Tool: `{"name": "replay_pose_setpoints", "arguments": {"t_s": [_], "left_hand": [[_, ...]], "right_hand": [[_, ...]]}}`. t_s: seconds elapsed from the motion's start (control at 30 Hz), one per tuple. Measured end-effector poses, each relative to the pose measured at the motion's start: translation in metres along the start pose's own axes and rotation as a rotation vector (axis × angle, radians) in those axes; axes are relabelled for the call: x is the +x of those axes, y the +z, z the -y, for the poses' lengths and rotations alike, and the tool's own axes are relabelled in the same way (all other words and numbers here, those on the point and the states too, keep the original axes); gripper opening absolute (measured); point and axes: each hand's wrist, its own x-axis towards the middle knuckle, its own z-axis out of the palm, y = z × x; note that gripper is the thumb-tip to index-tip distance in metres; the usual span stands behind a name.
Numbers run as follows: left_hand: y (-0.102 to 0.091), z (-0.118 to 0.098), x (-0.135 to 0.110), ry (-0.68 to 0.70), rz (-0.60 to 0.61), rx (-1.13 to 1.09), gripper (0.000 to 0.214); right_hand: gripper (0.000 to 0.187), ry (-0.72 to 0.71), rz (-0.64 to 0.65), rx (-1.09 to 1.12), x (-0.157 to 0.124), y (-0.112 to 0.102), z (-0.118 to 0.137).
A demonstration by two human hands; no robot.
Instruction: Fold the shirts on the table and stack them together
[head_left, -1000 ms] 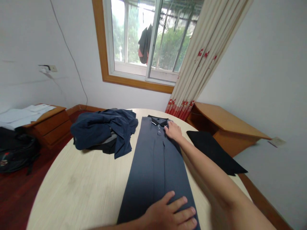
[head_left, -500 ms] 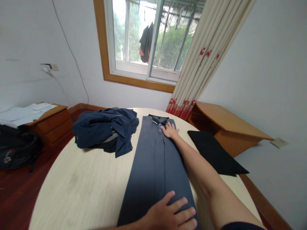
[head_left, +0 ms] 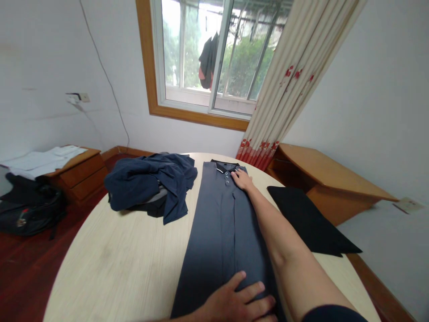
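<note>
A grey polo shirt (head_left: 221, 223), folded into a long narrow strip, lies down the middle of the round pale wooden table (head_left: 127, 255). Its dark collar and buttons point toward the window. My right hand (head_left: 241, 180) rests flat on the shirt beside the buttons, fingers stretched out. My left hand (head_left: 234, 304) lies flat with fingers spread on the shirt's near end at the table's front edge. Neither hand holds anything.
A heap of dark blue clothes (head_left: 150, 183) sits left of the shirt. A folded black garment (head_left: 310, 221) lies at the table's right edge. A wooden cabinet (head_left: 331, 179) stands right, a drawer unit (head_left: 80, 172) and a black bag (head_left: 30, 210) stand left.
My right hand has slid a little left along the collar area toward the buttons. My left hand stays pressed on the near end. The camera has shifted slightly.
</note>
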Motion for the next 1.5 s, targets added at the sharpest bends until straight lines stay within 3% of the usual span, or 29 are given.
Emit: {"name": "replay_pose_setpoints", "arguments": {"t_s": [0.13,0.3,0.47,0.53,0.63,0.73,0.83,0.9,1.03,1.1,1.17,1.33,1.4,1.5], "left_hand": [[-0.021,0.001,0.003,-0.016,0.090,-0.068,0.032],[-0.051,-0.001,0.004,-0.062,0.207,-0.295,0.062],[-0.061,-0.006,0.007,-0.074,0.299,-0.395,0.061],[-0.062,-0.009,0.010,-0.045,0.295,-0.390,0.058],[-0.069,-0.006,0.012,0.003,0.198,-0.386,0.049],[-0.085,0.012,0.006,-0.091,0.066,-0.368,0.037],[-0.097,0.047,-0.011,-0.341,0.016,-0.296,0.032],[-0.097,0.073,-0.026,-0.462,0.056,-0.268,0.032],[-0.082,0.113,-0.056,-0.560,0.173,-0.240,0.034],[-0.075,0.123,-0.067,-0.594,0.172,-0.249,0.037],[-0.072,0.128,-0.074,-0.619,0.153,-0.274,0.040],[-0.076,0.135,-0.088,-0.685,0.165,-0.312,0.047],[-0.080,0.135,-0.093,-0.709,0.188,-0.331,0.044],[-0.088,0.133,-0.096,-0.697,0.241,-0.388,0.042]], "right_hand": [[0.057,-0.082,-0.072,-0.015,-0.039,-0.010,0.007],[0.060,-0.192,0.005,-0.099,-0.132,-0.003,0.024],[0.066,-0.161,0.060,-0.098,-0.218,0.001,0.027],[0.067,-0.156,0.079,-0.092,-0.243,-0.001,0.027],[0.067,-0.147,0.090,-0.091,-0.274,-0.005,0.030],[0.065,-0.141,0.091,-0.089,-0.304,-0.008,0.031],[0.063,-0.129,0.100,-0.069,-0.339,-0.013,0.033],[0.063,-0.157,0.115,-0.049,-0.366,-0.019,0.037],[0.063,-0.327,0.221,-0.006,-0.414,-0.035,0.049],[0.060,-0.410,0.254,0.028,-0.419,-0.043,0.052],[0.054,-0.433,0.212,0.062,-0.405,-0.050,0.047],[0.044,-0.294,-0.022,0.126,-0.309,-0.054,0.002],[0.048,-0.264,-0.082,0.154,-0.273,-0.049,-0.020],[0.050,-0.249,-0.102,0.241,-0.245,-0.035,-0.040]]}}
